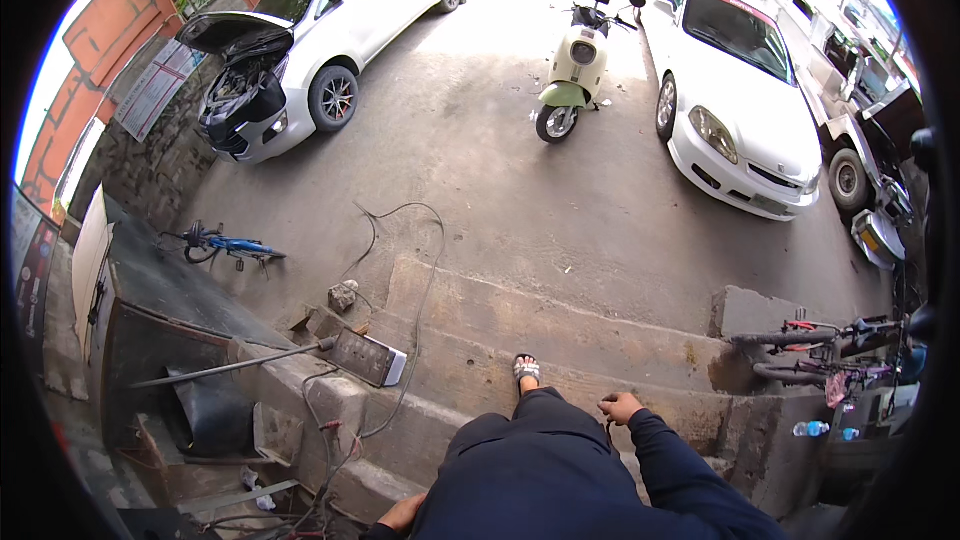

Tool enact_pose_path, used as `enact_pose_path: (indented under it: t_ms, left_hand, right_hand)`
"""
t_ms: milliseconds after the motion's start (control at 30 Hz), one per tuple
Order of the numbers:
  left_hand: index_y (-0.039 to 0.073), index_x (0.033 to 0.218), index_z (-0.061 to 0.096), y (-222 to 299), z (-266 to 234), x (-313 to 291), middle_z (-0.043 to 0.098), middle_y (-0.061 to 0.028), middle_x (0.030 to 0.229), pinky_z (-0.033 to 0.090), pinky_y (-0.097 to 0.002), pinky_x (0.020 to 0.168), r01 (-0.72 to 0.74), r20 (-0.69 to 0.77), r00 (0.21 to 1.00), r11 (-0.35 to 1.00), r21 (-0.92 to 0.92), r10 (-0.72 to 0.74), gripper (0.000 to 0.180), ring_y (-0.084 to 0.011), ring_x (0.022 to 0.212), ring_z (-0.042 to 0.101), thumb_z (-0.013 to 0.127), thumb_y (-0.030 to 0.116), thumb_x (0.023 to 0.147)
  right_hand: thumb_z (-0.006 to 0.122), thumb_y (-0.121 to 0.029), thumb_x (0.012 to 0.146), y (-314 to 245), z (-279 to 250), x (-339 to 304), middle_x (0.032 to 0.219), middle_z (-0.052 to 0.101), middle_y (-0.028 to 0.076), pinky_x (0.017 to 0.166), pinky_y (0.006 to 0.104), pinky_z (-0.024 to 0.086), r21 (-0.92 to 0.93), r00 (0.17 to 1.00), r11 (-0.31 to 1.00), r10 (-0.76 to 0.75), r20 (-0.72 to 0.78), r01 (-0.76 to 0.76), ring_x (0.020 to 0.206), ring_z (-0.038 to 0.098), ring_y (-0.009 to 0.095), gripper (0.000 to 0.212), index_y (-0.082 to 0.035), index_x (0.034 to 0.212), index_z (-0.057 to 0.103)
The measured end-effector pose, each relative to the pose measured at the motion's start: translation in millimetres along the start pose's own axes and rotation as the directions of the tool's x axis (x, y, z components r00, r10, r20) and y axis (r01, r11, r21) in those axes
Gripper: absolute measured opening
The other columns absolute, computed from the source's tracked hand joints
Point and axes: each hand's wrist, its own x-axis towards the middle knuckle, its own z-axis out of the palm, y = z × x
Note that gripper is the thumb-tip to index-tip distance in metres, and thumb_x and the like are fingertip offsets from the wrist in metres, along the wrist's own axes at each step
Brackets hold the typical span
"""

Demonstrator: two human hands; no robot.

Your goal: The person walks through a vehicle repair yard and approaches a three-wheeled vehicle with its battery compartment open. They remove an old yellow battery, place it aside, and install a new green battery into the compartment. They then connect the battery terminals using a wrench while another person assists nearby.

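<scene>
- My right fingers (pixel 607 406) curl loosely; I cannot tell whether they hold the thin dark strip (pixel 609 430) just below.
- My left fingers (pixel 411 506), beside my hip, are partly hidden, grip unclear.
- Ahead of both, my sandalled foot (pixel 527 370) seems midway on the steps (pixel 640 370).

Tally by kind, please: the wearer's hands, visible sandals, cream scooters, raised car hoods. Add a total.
Hands: 2 (left hand, right hand)
Sandals: 1
Cream scooters: 1
Raised hoods: 1
Total: 5
</scene>
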Motion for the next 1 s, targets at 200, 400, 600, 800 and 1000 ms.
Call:
enact_pose_path:
  t_ms: [200,400,600,800,1000]
  left_hand:
    - [0.001,0.143,0.058,31,-33,155,0.067,-0.0139,0.138,0.047,-0.0378,0.106,0.101,-0.134,0.985,0.992,-0.070,-0.110,0.058,-0.0236,0.123,0.062,0.049,0.045,0.107]
    - [0.001,0.141,0.060,66,-73,218,0.068,-0.0137,0.137,0.048,-0.0374,0.106,0.231,-0.106,0.958,0.938,-0.258,-0.265,0.056,-0.0231,0.121,0.063,0.048,0.044,0.107]
    - [0.001,0.139,0.062,122,-178,407,0.069,-0.0134,0.136,0.048,-0.0369,0.105,0.211,0.049,0.977,0.951,-0.226,-0.205,0.055,-0.0226,0.120,0.064,0.047,0.044,0.108]
    - [0.003,0.127,0.072,250,-349,599,0.073,-0.0188,0.128,0.052,-0.0460,0.103,-0.068,0.209,0.977,0.862,0.503,-0.045,0.059,-0.0352,0.123,0.066,0.061,0.052,0.096]
    - [0.002,0.130,0.069,560,-487,713,0.074,-0.0183,0.122,0.054,-0.0407,0.100,-0.141,-0.294,0.912,0.892,0.430,0.286,0.048,-0.0302,0.116,0.071,0.070,0.035,0.094]
  right_hand:
    - [0.070,-0.040,0.093,-73,-17,212,0.115,0.077,0.018,0.085,0.0409,0.060,-0.463,0.982,0.875,-0.181,-0.045,0.140,0.097,0.075,0.031,0.047,-0.003,0.121,0.077]
    - [0.070,-0.033,0.093,-240,-57,247,0.101,0.077,0.016,0.079,0.0356,0.060,-0.140,0.998,0.988,-0.052,0.048,0.058,0.082,0.074,0.021,0.046,0.000,0.125,0.072]
    - [0.070,-0.030,0.093,-312,-67,434,0.105,0.078,0.018,0.082,0.0369,0.060,-0.185,0.972,0.957,-0.232,-0.029,0.223,0.086,0.076,0.023,0.044,0.002,0.124,0.072]
    - [0.067,-0.034,0.097,-304,-72,579,0.101,0.077,0.012,0.068,0.0387,0.061,-0.085,0.990,0.986,0.138,-0.039,-0.141,0.083,0.076,0.024,0.046,0.000,0.128,0.069]
    - [0.071,-0.037,0.097,-405,-116,659,0.097,0.075,0.007,0.067,0.0372,0.058,0.078,0.961,0.959,0.270,0.055,-0.273,0.080,0.074,0.021,0.043,-0.004,0.123,0.073]
